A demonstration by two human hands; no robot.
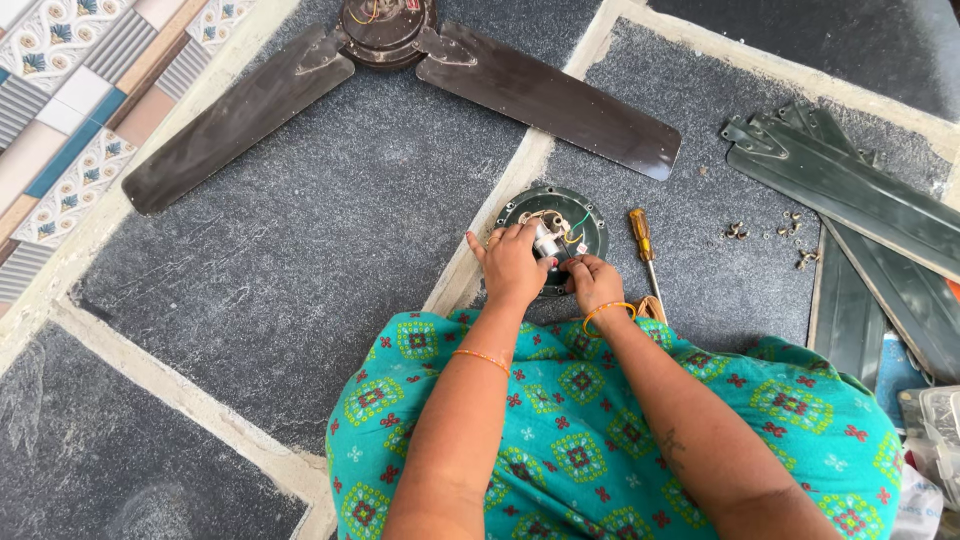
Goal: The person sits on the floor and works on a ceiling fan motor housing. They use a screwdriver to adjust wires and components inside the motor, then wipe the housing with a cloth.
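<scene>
Fingers [520, 238] of my left hand [512, 265] pinch the white part [546, 240] on the fan motor [553, 240]; right hand [594, 283] curls onto its rim, screwdriver [645, 255] just beside.

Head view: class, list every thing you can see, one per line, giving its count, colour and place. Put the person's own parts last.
Fan motor housing: one, dark green, round, on the floor under both hands.
White part: one, at the housing's centre, wires around it.
Screwdriver: one, yellow handle, just right of the housing.
Brown ceiling fan: one, two blades showing, top.
Loose fan blades: several, dark green, stacked at right.
Screws: a few, small, between screwdriver and blades.
Patterned tiles: top left corner.
Stone floor: dark grey slabs, pale joints.
Left hand: on the housing, fingers at the white part.
Right hand: on the housing's near edge.
</scene>
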